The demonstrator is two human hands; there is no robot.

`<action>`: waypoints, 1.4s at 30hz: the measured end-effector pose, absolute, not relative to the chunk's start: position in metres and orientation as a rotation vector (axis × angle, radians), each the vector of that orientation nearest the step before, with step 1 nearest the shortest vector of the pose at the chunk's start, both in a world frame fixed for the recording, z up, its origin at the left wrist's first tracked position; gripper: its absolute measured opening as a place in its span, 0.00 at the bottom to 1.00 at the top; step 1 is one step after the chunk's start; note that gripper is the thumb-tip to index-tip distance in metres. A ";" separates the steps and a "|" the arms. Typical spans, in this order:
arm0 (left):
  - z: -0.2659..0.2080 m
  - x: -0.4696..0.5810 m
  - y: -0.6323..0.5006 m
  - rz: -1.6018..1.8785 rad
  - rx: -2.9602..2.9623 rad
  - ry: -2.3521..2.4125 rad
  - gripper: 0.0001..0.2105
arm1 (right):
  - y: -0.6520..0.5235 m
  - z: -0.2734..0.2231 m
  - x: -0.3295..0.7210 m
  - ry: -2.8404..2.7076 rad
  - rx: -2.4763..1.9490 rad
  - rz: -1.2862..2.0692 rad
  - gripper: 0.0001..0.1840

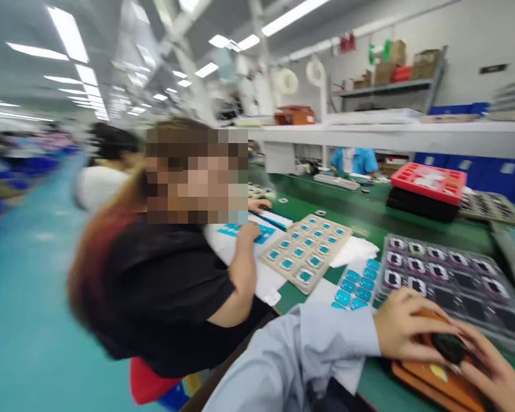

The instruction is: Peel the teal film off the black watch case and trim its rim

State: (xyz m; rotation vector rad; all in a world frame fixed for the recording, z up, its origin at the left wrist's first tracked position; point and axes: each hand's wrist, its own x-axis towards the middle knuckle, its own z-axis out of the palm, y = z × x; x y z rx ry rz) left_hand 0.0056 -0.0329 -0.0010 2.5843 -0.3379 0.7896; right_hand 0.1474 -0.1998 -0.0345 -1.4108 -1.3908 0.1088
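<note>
Green bench: our left hand and right hand pinch a small black part over the orange-brown block; we risk knocking the clear plastic tray just beside.

left hand and right hand grip small dark part over brown pad | clear tray just beyond | co-worker left at green worktop

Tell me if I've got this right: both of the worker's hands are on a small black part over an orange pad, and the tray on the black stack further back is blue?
Not quite. In the head view the tray on the black stack is red, not blue. The left hand and right hand do hold a small black part over the orange pad.
</note>
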 end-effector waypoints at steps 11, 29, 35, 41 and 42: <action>0.112 -0.027 -0.046 1.095 2.184 -0.680 0.20 | -0.198 0.078 0.127 -1.666 -1.054 0.277 0.22; 0.128 -0.035 -0.048 1.085 2.260 -0.479 0.18 | -0.171 0.087 0.120 -1.590 -0.726 0.437 0.28; 0.127 -0.034 -0.048 1.117 2.245 -0.519 0.17 | -0.175 0.092 0.119 -1.582 -0.757 0.489 0.28; 0.125 -0.032 -0.049 1.188 2.246 -0.487 0.14 | -0.188 0.102 0.116 -1.519 -0.958 0.518 0.21; 0.125 -0.032 -0.050 1.207 2.251 -0.477 0.14 | -0.189 0.103 0.115 -1.505 -0.989 0.522 0.20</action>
